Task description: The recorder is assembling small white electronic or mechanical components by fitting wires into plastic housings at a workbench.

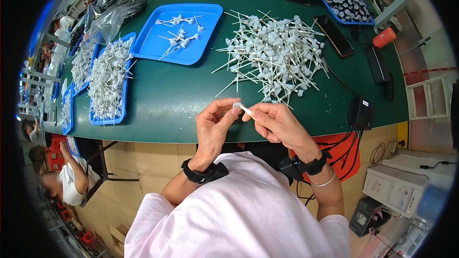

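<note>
Left hand (211, 126) is pinching a small grey-white stemmed part (236, 105) between thumb and forefinger, its thin stem pointing away from me. Right hand (279, 122) is gripping a white tapering piece (246, 110) between thumb and curled fingers; its narrow tip is meeting the part, or nearly so, and I am not able to tell whether full contact is occurring. Both hands are working over the near edge of the green table (167, 110), fingertips close together. Black wrist straps (196, 174) are circling both my wrists, and a pale bracelet (325, 180) is sitting on my right forearm. Just beyond my fingers, a loose pile of similar stemmed parts (275, 52) is lying directly on the tabletop, stems pointing every way. To its left, a shallow blue tray (148, 43) is holding a few such parts in two small clusters; farther left, a narrower blue tray (125, 96) is carrying a dense heap of them. Right of the pile, a dark smartphone (333, 36) is lying at a slant, and an orange-red cylinder (384, 37) is resting beyond it. Nearer me, a black box (359, 113) is trailing cables over the table edge.
</note>
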{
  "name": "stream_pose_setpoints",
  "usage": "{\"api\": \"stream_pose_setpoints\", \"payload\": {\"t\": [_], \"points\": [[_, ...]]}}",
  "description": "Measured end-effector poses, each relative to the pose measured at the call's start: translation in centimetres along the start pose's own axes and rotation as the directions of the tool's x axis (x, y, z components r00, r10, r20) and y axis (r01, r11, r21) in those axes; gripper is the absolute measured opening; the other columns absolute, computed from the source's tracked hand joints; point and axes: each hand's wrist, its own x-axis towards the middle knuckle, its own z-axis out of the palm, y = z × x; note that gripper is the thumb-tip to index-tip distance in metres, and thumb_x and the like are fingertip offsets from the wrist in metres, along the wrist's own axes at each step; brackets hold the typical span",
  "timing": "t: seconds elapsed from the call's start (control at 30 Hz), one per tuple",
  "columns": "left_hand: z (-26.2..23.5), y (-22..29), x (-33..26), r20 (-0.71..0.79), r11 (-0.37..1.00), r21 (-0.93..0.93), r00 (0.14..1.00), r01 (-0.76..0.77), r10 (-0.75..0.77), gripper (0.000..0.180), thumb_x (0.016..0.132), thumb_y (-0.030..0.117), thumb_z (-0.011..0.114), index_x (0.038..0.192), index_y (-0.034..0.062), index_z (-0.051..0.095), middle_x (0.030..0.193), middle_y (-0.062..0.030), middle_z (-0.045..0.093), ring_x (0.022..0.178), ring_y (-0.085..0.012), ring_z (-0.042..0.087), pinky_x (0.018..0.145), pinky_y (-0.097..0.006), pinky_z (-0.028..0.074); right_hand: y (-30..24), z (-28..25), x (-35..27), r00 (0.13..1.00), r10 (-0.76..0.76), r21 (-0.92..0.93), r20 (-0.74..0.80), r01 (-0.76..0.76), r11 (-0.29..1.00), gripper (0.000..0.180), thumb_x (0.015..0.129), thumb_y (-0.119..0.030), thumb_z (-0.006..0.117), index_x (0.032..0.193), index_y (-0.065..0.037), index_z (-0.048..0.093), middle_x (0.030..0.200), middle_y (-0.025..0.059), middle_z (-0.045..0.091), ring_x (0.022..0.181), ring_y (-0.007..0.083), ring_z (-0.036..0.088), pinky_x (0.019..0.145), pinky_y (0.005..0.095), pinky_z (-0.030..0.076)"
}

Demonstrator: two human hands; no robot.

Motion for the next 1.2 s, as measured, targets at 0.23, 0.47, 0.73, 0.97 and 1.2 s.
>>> {"api": "stream_pose_setpoints", "payload": {"t": [0.23, 0.47, 0.73, 0.97, 1.2], "points": [[0.1, -0.4, 0.1, -0.021, 0.999, -0.026, 1.000, -0.021, 0.021, 0.019, 0.090, 0.004, 0.066, 0.108, -0.0004, 0.065, 0.102, -0.0092, 0.068, 0.095, -0.0136, 0.064, 0.087, -0.027, 0.051, 0.2, 0.1, -0.1, 0.997, 0.062, 0.168, 0.047, -0.069, 0.983, 0.029, 0.102, -0.025, 0.048, 0.105, 0.000, 0.062, 0.058, -0.0041, 0.045, 0.041, -0.0007, 0.032, 0.035, 0.0155, 0.025], [0.0, -0.2, 0.2, 0.015, 0.999, -0.011, 0.999, -0.044, 0.044, 0.018, 0.089, 0.002, 0.066, 0.107, -0.0008, 0.064, 0.102, -0.0093, 0.068, 0.093, -0.0132, 0.064, 0.085, -0.026, 0.052, 0.1, 0.0, -0.3, 0.993, 0.069, 0.222, 0.100, -0.090, 0.971, 0.030, 0.102, -0.027, 0.047, 0.105, -0.001, 0.061, 0.059, -0.0046, 0.044, 0.041, -0.0009, 0.032, 0.036, 0.0152, 0.024], [0.5, 0.6, 0.2, 0.014, 0.999, -0.021, 0.999, 0.030, -0.029, 0.020, 0.089, 0.000, 0.065, 0.108, -0.0040, 0.063, 0.099, -0.0110, 0.069, 0.089, -0.0141, 0.067, 0.082, -0.026, 0.053, -1.6, 1.0, -0.7, 0.999, -0.022, -0.252, -0.044, 0.010, 0.968, 0.030, 0.103, -0.021, 0.039, 0.107, -0.001, 0.061, 0.059, -0.0021, 0.049, 0.041, 0.0044, 0.038, 0.037, 0.0223, 0.030], [0.5, 0.3, 0.1, 0.017, 0.999, 0.003, 0.999, 0.033, -0.033, 0.019, 0.090, 0.004, 0.065, 0.108, -0.0028, 0.063, 0.097, -0.0097, 0.069, 0.090, -0.0148, 0.068, 0.076, -0.026, 0.052, -1.9, 1.2, -1.3, 0.998, 0.014, -0.227, -0.057, -0.026, 0.974, 0.028, 0.103, -0.015, 0.038, 0.112, 0.002, 0.059, 0.066, 0.0008, 0.053, 0.041, 0.0054, 0.045, 0.035, 0.0229, 0.037], [0.6, -0.2, 0.1, -0.016, 0.992, 0.082, 0.995, -0.096, 0.098, 0.018, 0.090, 0.000, 0.063, 0.108, -0.0037, 0.063, 0.096, -0.0108, 0.069, 0.089, -0.0164, 0.069, 0.075, -0.024, 0.052, -1.0, 1.1, -1.1, 0.992, 0.118, 0.174, 0.035, -0.122, 0.977, 0.031, 0.103, -0.018, 0.040, 0.124, 0.002, 0.052, 0.077, 0.0004, 0.050, 0.044, 0.0010, 0.041, 0.034, 0.0170, 0.035]]}}
